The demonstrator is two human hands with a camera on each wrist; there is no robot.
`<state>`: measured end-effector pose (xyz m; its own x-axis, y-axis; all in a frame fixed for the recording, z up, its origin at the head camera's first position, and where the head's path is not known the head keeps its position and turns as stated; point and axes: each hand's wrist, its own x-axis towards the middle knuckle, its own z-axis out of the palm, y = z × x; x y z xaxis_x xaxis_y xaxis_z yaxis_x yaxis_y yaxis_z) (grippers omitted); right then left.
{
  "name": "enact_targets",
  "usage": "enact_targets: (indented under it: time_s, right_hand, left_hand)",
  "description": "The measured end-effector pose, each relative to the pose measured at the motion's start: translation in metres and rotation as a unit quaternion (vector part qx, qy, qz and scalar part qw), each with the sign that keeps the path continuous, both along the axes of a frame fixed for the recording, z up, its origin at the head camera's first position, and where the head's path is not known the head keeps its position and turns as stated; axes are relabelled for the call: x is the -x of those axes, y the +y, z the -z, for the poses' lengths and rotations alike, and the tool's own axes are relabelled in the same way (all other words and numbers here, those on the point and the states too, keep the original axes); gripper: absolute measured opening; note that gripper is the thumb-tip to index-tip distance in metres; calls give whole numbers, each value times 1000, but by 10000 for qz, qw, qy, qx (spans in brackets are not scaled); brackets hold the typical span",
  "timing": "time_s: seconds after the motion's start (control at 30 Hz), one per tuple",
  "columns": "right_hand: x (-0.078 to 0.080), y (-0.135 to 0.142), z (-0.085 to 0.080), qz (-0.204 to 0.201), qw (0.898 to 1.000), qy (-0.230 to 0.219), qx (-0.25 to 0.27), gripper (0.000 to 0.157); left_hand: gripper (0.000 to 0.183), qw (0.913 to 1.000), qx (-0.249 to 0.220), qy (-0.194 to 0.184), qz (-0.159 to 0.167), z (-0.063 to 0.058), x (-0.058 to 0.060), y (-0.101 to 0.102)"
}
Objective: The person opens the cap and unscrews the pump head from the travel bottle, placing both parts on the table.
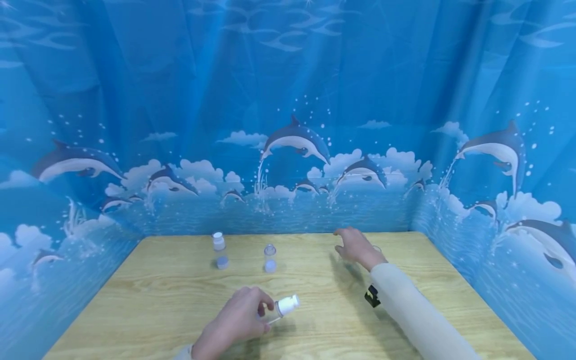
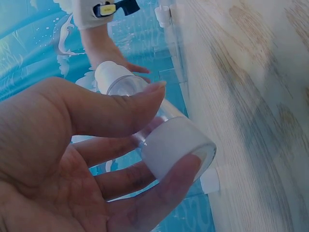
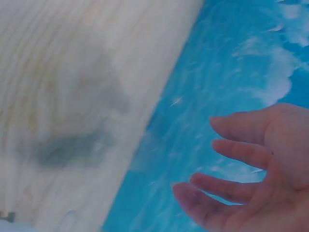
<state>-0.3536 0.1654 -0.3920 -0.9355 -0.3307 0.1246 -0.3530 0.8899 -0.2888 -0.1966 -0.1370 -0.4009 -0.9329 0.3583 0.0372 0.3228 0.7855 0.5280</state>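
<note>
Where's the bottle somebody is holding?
In the head view, the bottle is low, near the middle, in the left hand above the table, its white top pointing right.

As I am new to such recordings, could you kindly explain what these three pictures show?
There is no robot here, only a person's two bare hands. The wide picture comes from a camera worn on the head, looking forward and down; the other two come from cameras on the left and right wrists. The left hand holds a tilted bottle with a white top. The right hand is over the table, holding nothing. Also on the table are a second bottle with a white top and a third bottle without one. Behind is a dolphin curtain.
</note>
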Motion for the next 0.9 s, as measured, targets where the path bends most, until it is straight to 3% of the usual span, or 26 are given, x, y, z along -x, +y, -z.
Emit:
enact_targets:
  time_s: [0.1,0.17,0.33,0.47,0.67,0.9]
  right_hand:
    - [-17,-8,-12,-308,9988,359,142,36]
    - [-33,-14,-17,-497,9975,344,354,31]
    - [-70,-26,-17,-1084,9903,-199,848,23]
    - [-92,-34,-15,-1577,9789,-642,1128,28]
    - [-115,-47,-12,-1887,9630,-1157,1539,32]
    - [-127,-56,-8,-2050,9525,-1313,1828,30]
  left_hand:
    - [36,10000,0,-28,2,0,0,1]
    - [36,10000,6,-13,35,0,0,1]
    - [35,9999,17,-3,118,0,1,2]
    - [34,9999,12,-83,145,0,1,2]
    - [34,9999,45,-50,121,0,-1,4]
    - [34,9997,-24,-147,182,-1,-2,4]
